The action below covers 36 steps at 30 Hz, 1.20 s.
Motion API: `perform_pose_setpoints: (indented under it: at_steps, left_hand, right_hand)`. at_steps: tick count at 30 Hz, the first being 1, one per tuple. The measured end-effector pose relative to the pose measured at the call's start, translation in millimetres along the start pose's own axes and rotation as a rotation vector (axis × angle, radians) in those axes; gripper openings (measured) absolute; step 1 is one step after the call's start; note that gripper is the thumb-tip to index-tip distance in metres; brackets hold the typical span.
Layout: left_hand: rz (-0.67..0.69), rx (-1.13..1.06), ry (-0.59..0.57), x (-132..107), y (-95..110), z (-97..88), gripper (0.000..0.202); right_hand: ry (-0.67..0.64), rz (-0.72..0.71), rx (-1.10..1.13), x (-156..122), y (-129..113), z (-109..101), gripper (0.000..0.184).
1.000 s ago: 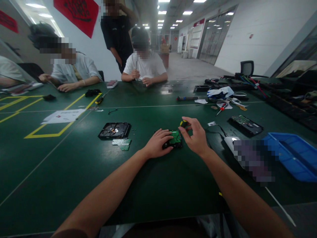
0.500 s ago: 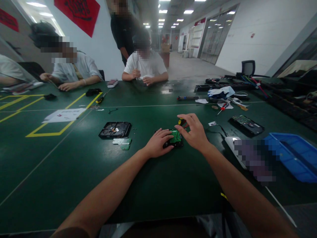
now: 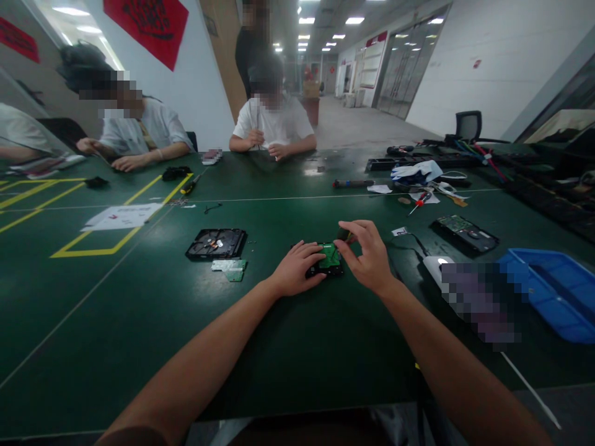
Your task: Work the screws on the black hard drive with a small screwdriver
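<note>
Head view: on a green tabletop [image 3: 307, 347], a person's left hand [image 3: 297, 270] lies spread across a hard drive [image 3: 331, 271], its green board [image 3: 331, 251] facing up. The right hand [image 3: 367, 255] pinches a screwdriver [image 3: 343, 234] above the drive's right side. A black case [image 3: 204, 246] and loose circuit board [image 3: 236, 272] lie leftward.

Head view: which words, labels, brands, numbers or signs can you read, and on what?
None can be read.
Large red poster: dark characters, blurred and cut off.
Small red poster: blurred.
White papers: print too small.
Green board under the left hand: white mark, too small.
White tag: dark marks, too small.
</note>
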<state>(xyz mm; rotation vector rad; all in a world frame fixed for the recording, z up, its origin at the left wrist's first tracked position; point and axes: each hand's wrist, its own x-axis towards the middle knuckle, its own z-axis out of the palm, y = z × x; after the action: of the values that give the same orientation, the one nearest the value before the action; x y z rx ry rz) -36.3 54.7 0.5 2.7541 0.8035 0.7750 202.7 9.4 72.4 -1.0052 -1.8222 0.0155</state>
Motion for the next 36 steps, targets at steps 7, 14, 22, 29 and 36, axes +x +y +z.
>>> perform_pose_setpoints:
  at_steps: [7,14,22,29,36]
  left_hand:
    - [0.006,0.000,0.003,1.0,-0.2,0.2,0.052]
    - [-0.001,0.002,-0.004,1.1,0.8,-0.9,0.053]
    - [-0.010,0.004,-0.021,1.2,1.0,-1.8,0.053]
    - [-0.048,0.020,-0.017,1.1,1.5,-1.6,0.053]
    - [-0.061,0.049,-0.038,1.5,3.9,-2.9,0.053]
  right_hand:
    - [0.028,0.011,0.013,-4.5,6.1,4.0,0.053]
    - [-0.010,-0.001,0.021,-7.7,6.1,4.4,0.056]
    - [0.003,0.006,-0.028,-8.7,9.3,3.5,0.058]
    - [-0.037,0.016,0.014,-9.4,7.4,4.8,0.064]
    - [0.051,0.034,-0.066,-8.7,7.9,3.5,0.056]
